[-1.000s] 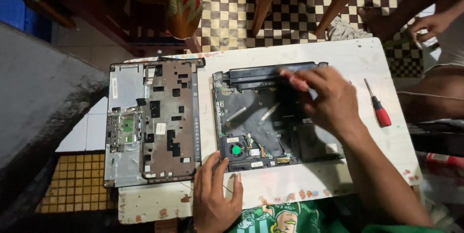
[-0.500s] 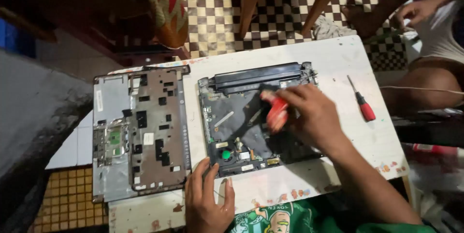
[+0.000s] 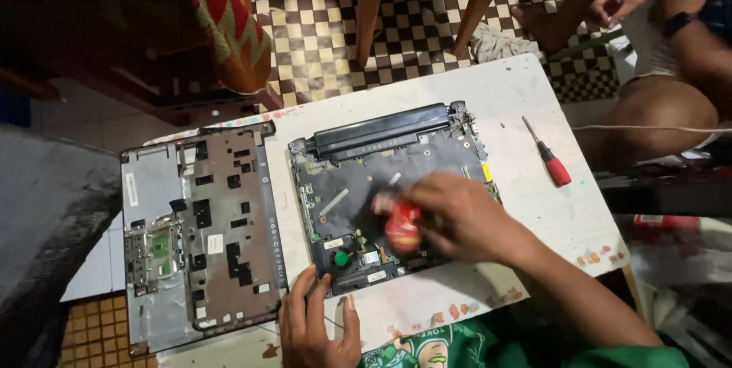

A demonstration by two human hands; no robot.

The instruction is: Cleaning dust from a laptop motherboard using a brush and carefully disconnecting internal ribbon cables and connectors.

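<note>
- The opened laptop base (image 3: 385,192) lies at the middle of the white desk (image 3: 526,93), its circuit board bare and a black battery bar (image 3: 381,130) along its 12 o'clock edge.
- The right hand (image 3: 457,215) rests over the base's 4 o'clock part, its grip clamped on a blurred red tool handle (image 3: 402,227).
- The left hand (image 3: 316,330) lies flat on the desk at the base's 7 o'clock corner, fingers spread, holding nothing.
- A small green fan hub (image 3: 341,258) shows just at 9 o'clock of the red handle.
- The removed cover panel (image 3: 202,234) lies at 9 o'clock, just beside the base.
- A red-handled screwdriver (image 3: 549,156) lies at 3 o'clock, apart from the base.
- Another person's hand (image 3: 621,0) shows at 1 o'clock, beyond the desk.
</note>
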